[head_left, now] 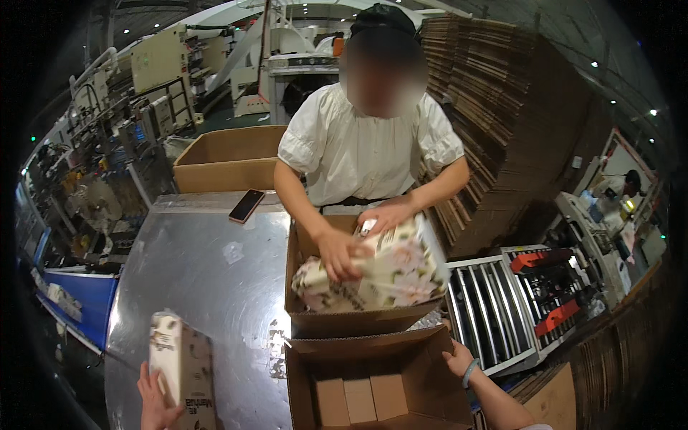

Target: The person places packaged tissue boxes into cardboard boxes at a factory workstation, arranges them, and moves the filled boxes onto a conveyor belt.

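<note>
My left hand (154, 405) is against the near left side of a cream pack (188, 369) printed with flowers, its fingers and thumb around the pack's edge. The pack is over the metal table (247, 337). With my right hand (459, 360) I grip the right wall of an open cardboard box (373, 344); its bottom flaps show and nothing lies in it. Right behind it, a co-worker's two hands press on floral packs (401, 269) inside a second cardboard box (351, 324).
A phone (246, 206) lies at the table's far edge, near another open carton (229, 175). To the right run a roller conveyor (494, 315) and a machine with red parts (542, 259). Tall stacks of flat cardboard (494, 93) rise behind the co-worker; machinery (100, 201) stands at left.
</note>
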A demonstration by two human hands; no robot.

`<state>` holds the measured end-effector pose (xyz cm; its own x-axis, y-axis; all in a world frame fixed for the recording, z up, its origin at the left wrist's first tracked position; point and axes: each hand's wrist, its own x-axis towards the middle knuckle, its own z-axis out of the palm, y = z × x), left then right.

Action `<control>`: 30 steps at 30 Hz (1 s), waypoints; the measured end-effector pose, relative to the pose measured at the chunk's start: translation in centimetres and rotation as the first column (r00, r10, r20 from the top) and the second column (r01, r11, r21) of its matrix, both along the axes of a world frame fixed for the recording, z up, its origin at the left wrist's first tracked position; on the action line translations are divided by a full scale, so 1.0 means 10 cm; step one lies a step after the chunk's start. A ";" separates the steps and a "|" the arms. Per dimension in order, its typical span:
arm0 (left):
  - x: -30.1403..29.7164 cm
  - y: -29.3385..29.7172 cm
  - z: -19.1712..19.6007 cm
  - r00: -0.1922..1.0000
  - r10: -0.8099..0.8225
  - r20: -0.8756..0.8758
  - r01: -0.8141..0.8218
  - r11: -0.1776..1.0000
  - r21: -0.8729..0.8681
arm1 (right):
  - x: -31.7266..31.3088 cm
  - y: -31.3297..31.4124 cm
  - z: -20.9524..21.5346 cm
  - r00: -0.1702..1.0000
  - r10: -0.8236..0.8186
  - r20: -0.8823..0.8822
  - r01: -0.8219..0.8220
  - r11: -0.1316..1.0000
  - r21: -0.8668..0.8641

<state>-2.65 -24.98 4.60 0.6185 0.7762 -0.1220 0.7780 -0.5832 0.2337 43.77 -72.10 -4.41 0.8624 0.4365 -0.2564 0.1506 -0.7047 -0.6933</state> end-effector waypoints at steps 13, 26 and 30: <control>1.30 -0.55 1.03 0.695 -0.235 0.679 -0.021 0.938 0.346 | 0.04 0.08 -0.18 0.997 0.037 -0.062 -0.035 0.999 0.040; 1.92 -2.10 0.67 0.550 -0.755 0.356 0.812 0.583 -0.018 | 0.09 0.01 -0.27 0.907 0.091 -0.411 0.197 0.771 0.606; 2.42 -2.51 -0.49 0.408 -0.892 0.196 0.889 0.339 -0.310 | 0.04 0.10 -0.41 0.904 -0.008 -0.427 0.301 0.720 0.625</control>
<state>21.55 -50.05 -0.29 0.9166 -0.3253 -0.2325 -0.1516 -0.8208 0.5507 44.20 -71.06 -8.53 0.8337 0.4856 -0.2629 -0.2857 -0.0281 -0.9579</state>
